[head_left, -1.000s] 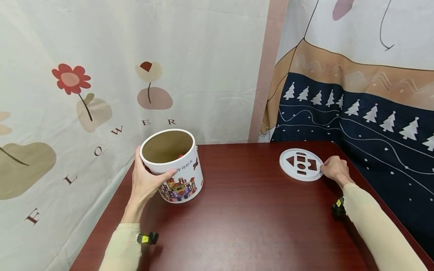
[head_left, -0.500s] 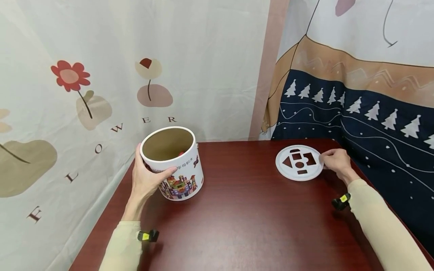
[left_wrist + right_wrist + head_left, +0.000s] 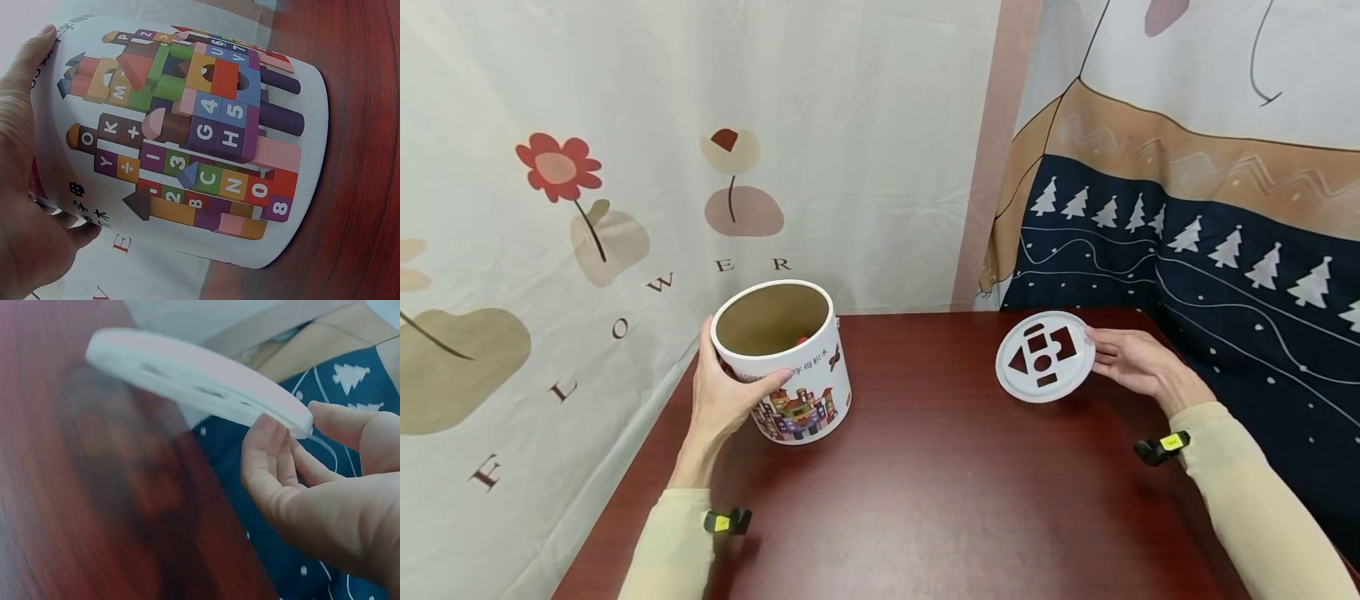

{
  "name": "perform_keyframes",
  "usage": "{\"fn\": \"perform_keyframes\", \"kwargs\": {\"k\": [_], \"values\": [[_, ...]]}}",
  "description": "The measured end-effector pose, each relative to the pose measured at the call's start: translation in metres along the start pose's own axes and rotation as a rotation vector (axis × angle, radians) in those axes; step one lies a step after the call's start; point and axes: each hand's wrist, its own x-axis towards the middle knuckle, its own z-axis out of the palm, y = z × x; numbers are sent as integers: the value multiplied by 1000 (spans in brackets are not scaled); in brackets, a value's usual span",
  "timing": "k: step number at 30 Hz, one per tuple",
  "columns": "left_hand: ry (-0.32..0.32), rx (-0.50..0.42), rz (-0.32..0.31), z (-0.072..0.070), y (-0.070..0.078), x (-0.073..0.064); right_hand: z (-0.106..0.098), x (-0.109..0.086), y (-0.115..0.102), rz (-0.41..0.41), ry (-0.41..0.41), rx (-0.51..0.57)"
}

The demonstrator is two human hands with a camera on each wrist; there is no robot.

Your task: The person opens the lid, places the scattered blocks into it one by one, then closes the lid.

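A white round bucket (image 3: pixel 805 392) printed with colourful letter blocks stands at the table's back left, its mouth uncovered. My left hand (image 3: pixel 722 400) grips its near left side, thumb across the front and fingers round behind. Something red (image 3: pixel 802 341) shows inside; the rest of the inside is hidden. On the right, my right hand (image 3: pixel 1138 364) pinches the edge of a white round lid (image 3: pixel 1060 379) with cut-out shapes, thumb on one face and fingers on the other. In the right wrist view the lid (image 3: pixel 200 372) hangs tilted above the table, its shadow below.
The dark red wooden table (image 3: pixel 925 492) reaches back to a pale flower-printed curtain (image 3: pixel 880 150). Along the right edge hangs a navy cloth (image 3: pixel 1240 333) with white trees. A small black device (image 3: pixel 1161 447) is strapped on each wrist.
The right hand has raised the lid off the table, moving it slightly left and tilting it. Its fingers have come under the rim. The left hand and the bucket stay put.
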Motion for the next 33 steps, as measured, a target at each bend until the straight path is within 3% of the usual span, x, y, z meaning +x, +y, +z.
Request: {"fn": "perform_keyframes", "kwargs": {"k": [5,9,11,16,18,28,33], "values": [[-2,0,-3,1,-1,1,32,-3,-5,-59,-98,28],[-6,-6,0,1,-1,1,71,-5,-11,-139,-96,-70],[-7,-14,0,1,0,1,92,-5,-14,-200,-74,-176],[-4,-30,-3,1,-2,1,147,-2,-19,-386,9,-596],[-3,-32,-5,0,-2,0,169,2,-20,-459,11,-699],[-7,-7,-23,0,-1,-1,280,32,-19,-902,-204,-833],[-7,-21,-32,0,0,-2,327,49,-16,-1023,-300,-919]]}}
